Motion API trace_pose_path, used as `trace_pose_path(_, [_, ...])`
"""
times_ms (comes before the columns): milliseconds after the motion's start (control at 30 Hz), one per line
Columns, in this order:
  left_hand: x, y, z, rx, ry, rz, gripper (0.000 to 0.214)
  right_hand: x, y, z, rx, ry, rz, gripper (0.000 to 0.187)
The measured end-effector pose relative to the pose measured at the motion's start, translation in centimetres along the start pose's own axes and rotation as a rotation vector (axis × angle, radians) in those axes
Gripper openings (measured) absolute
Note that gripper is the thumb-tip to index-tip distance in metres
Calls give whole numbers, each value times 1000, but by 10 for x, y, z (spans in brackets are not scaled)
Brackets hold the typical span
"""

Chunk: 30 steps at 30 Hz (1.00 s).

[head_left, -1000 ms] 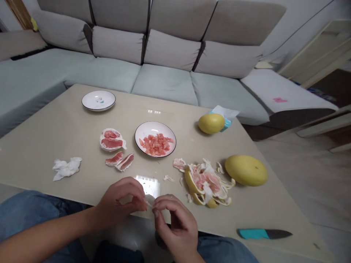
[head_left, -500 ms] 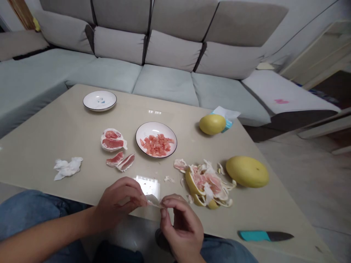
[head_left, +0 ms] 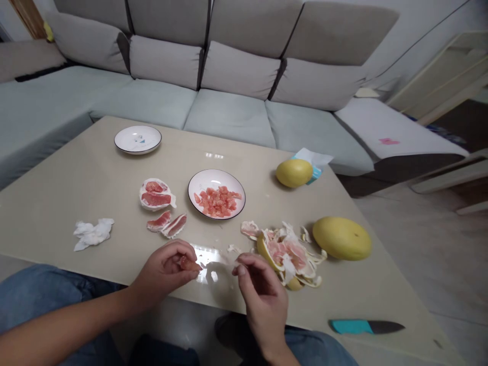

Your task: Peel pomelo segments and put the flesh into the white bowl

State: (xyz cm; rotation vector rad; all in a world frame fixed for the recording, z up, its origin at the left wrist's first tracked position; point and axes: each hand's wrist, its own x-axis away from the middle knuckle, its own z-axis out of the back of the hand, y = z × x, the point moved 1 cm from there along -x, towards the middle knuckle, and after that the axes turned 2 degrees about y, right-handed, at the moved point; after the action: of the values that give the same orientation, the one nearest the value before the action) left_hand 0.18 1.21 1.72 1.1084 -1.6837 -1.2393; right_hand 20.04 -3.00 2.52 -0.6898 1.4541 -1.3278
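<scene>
Pinched in my left hand [head_left: 168, 269] is a piece of pomelo flesh [head_left: 189, 264], held above the table's near edge. My right hand [head_left: 265, 292] is closed at the fingertips, apart from the left; whatever sits in its pinch is too small to make out. Beyond my hands, a dark-rimmed plate [head_left: 196, 184] holds a heap of pink pomelo pieces [head_left: 219, 202]. Left of it lie a part-peeled pomelo chunk [head_left: 156, 195] and two loose pomelo segments [head_left: 173, 226]. Beside my right hand is a pile of pomelo peel and membrane [head_left: 287, 254].
Whole yellow pomelos [head_left: 342, 238] stand on the right, one by a blue tissue pack [head_left: 315, 174]. A knife with a teal handle [head_left: 353, 326] lies at the near right edge. Crumpled tissue [head_left: 93, 234] is on the left; another plate [head_left: 138, 139] sits at the back left. A sofa [head_left: 229, 117] stands behind the table.
My hands have moved apart, the right one going right towards the peel pile. The pale strip stretched between them is gone from there, and pink flesh now shows in my left hand.
</scene>
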Motion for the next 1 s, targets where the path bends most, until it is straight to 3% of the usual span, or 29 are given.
trace_pose_path(100, [-3,-2,-2,133,-31,221,25,-7,3,3,77,-50,3,6])
trace_pose_path(167, [-4,-1,-2,158,-24,303,28,-16,8,10,196,-57,78,6])
trace_pose_path(300, [-5,2,-1,164,-6,328,28,-39,29,29,564,-96,325,7])
trace_pose_path(367, [-5,3,-2,164,-2,325,28,-46,35,34,681,-119,381,9])
trace_pose_path(433, [-5,2,-3,155,1,319,28,-44,33,31,644,-155,364,11])
trace_pose_path(600, [-3,-3,-5,117,-37,275,28,-16,4,0,265,-369,170,13])
trace_pose_path(667, [-2,-5,-6,109,-59,259,28,-7,-5,-9,179,-390,119,13])
trace_pose_path(1000, [1,-8,-7,39,-137,209,19,-1,-7,-14,138,-414,27,14])
